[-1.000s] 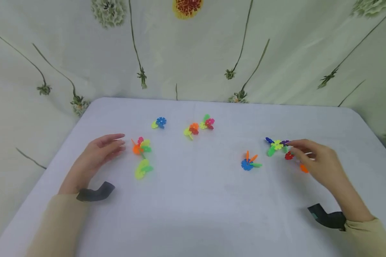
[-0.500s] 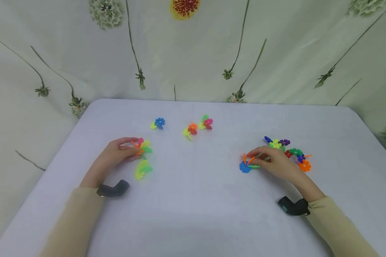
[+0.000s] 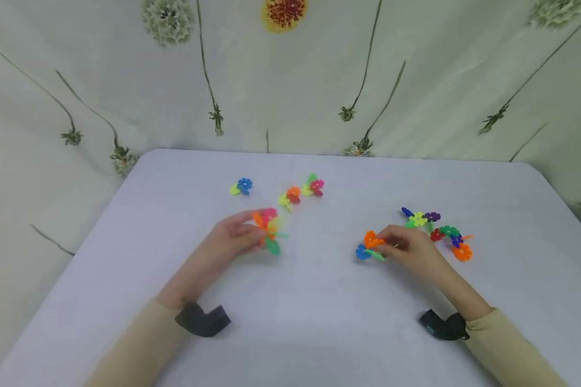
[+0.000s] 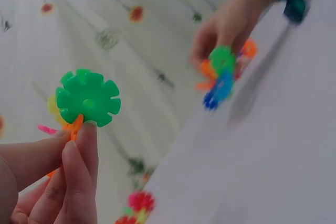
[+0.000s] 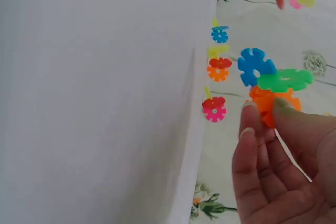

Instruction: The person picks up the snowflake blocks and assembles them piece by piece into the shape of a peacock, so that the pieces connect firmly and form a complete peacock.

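Note:
My left hand (image 3: 229, 242) pinches a cluster of interlocking snowflake discs (image 3: 271, 224), pink, orange, yellow and green, held above the table. In the left wrist view a green disc (image 4: 88, 99) faces the camera while thumb and fingers grip an orange one below it. Across the table my right hand (image 3: 411, 247) pinches a second disc cluster (image 3: 370, 240). Its blue disc (image 5: 255, 67), green disc (image 5: 286, 80) and orange discs (image 5: 270, 103) show in the right wrist view, thumb and fingertips on the orange. The two clusters are apart.
Three small disc clusters lie at the back: blue-yellow (image 3: 244, 185), orange-red-yellow (image 3: 292, 195) and pink-red-green (image 3: 316, 186). Right of my right hand are a purple-yellow cluster (image 3: 418, 218) and a green-red-orange cluster (image 3: 449, 231). A floral curtain (image 3: 290, 97) hangs behind the white table (image 3: 300, 322).
My left hand has reached the pink-orange cluster, gripped it and carried it right. My right hand has left the far-right clusters, moved left, and taken the blue-orange-green cluster, turning it slightly.

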`<state>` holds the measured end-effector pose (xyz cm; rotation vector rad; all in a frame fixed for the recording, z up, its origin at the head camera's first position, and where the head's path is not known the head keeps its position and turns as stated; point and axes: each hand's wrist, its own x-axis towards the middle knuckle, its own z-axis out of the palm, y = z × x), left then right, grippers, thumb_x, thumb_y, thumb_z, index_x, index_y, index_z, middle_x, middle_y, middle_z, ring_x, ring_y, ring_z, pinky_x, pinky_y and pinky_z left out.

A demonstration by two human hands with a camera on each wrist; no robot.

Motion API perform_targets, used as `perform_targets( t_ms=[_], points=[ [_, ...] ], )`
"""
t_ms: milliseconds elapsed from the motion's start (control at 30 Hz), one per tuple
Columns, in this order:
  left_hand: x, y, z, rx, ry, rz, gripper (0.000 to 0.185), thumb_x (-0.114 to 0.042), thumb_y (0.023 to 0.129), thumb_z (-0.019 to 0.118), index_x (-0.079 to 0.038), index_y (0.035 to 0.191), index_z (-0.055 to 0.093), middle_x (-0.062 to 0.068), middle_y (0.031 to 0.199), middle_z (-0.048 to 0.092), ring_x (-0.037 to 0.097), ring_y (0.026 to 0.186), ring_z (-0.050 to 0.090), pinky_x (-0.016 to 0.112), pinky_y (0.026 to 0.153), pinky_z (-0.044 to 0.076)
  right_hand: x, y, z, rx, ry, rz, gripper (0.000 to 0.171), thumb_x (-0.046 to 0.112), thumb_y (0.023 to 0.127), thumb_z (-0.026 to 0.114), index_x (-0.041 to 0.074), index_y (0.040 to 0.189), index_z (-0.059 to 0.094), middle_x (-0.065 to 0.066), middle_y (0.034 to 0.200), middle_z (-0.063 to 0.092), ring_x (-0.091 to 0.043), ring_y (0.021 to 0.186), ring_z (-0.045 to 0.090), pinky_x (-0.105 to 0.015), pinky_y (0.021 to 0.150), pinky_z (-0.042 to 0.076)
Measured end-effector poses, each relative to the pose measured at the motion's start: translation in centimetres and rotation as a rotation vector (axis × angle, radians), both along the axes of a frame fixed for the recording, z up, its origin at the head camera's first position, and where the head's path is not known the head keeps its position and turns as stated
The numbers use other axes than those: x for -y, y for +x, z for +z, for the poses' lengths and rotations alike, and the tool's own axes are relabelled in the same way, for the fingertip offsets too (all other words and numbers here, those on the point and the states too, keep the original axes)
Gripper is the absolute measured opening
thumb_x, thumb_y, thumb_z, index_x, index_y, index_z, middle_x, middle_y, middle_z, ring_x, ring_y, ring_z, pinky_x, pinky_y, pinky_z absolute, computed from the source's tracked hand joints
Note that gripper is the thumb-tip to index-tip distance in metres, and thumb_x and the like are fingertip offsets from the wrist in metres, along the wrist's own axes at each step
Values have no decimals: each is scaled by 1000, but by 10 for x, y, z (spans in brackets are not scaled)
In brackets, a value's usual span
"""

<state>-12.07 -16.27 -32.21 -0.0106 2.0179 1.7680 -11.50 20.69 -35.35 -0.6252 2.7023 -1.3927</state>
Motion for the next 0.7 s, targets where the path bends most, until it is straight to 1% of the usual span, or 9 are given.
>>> perform_targets(
  t_ms=[67,167,267,333,433,567,633,700],
  points=[
    [-22,10,-2,29,20,-59,61,-30,87,67,-15,140,41,13,107,62,29,99,59,36,91,45,6,7,4,0,-83,-3,10,0,84,68,3,92,65,-3,82,65,-17,69,62,-28,63,53],
    [-44,22,-8,33,50,-136,53,-24,87,68,-13,135,48,13,102,63,28,92,61,35,84,49,16,18,12,-20,-214,-17,11,-6,84,65,0,94,64,-7,86,66,-15,74,64,-28,64,54],
    [-54,31,-13,17,75,-206,48,-19,88,66,-10,133,51,13,98,61,26,85,62,33,79,51,25,28,19,-32,-325,-15,15,-11,83,63,-2,95,64,-7,89,67,-16,78,65,-27,66,54],
    [-56,34,-15,10,101,-242,46,-15,89,65,-7,132,52,13,97,60,24,83,62,33,78,52,31,33,22,-40,-370,14,17,-13,82,63,-3,95,65,-6,89,67,-17,78,65,-27,66,54],
    [-57,35,-18,23,125,-254,45,-12,90,64,-4,132,51,12,95,62,22,81,62,31,78,52,36,39,24,-82,-386,79,19,-14,80,64,-1,95,66,-5,88,68,-19,76,66,-28,66,54],
    [-56,35,-20,47,154,-247,46,-9,91,62,0,133,48,11,93,65,20,81,63,30,79,51,39,41,23,-144,-410,152,21,-13,78,66,0,94,67,-9,88,69,-21,76,66,-30,66,54],
    [-56,35,-21,62,168,-245,46,-8,91,62,1,133,48,11,93,66,20,82,64,30,80,51,40,41,21,-154,-421,164,21,-14,78,66,0,94,67,-10,88,69,-21,77,66,-30,66,54],
    [-56,35,-23,72,172,-240,46,-8,90,62,1,133,48,11,92,66,21,82,64,31,81,51,41,41,20,-145,-421,162,22,-14,78,66,0,94,67,-10,87,68,-20,75,66,-30,65,54]
  ],
)
